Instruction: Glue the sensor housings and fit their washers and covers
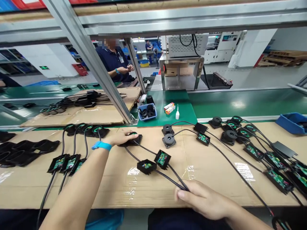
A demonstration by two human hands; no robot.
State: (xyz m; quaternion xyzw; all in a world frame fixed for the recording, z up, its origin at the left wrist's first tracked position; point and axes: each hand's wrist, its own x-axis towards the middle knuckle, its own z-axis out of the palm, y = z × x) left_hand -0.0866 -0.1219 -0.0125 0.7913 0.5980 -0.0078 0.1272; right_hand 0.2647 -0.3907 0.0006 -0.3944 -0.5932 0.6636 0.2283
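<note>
The right hand (201,198), nearest, is closed around two black cables (170,176), gripping them together above the near edge of the cardboard (115,195). Just beyond, these cables enter two open black boxes (162,158) lying near the middle of the cardboard, each with a green circuit board exposed. From the boxes, further leads run far and left to black housings (137,139) under the left hand (123,137). That hand, with a blue band (102,146) at its wrist, lies palm down over them; whether its fingers grip cannot be told.

To the left, three similar boxes (59,163) lie side by side. To the right of the left hand, two round black speakers (169,140) sit close together, wired to further boxes.

Farther, on a green mat (184,97), are a blue basket (148,118) of black parts, a small carton (169,108) and, just right of it, a white bottle (177,114). Beyond a metal post (96,60), a co-worker (111,62) holds both hands together.
</note>
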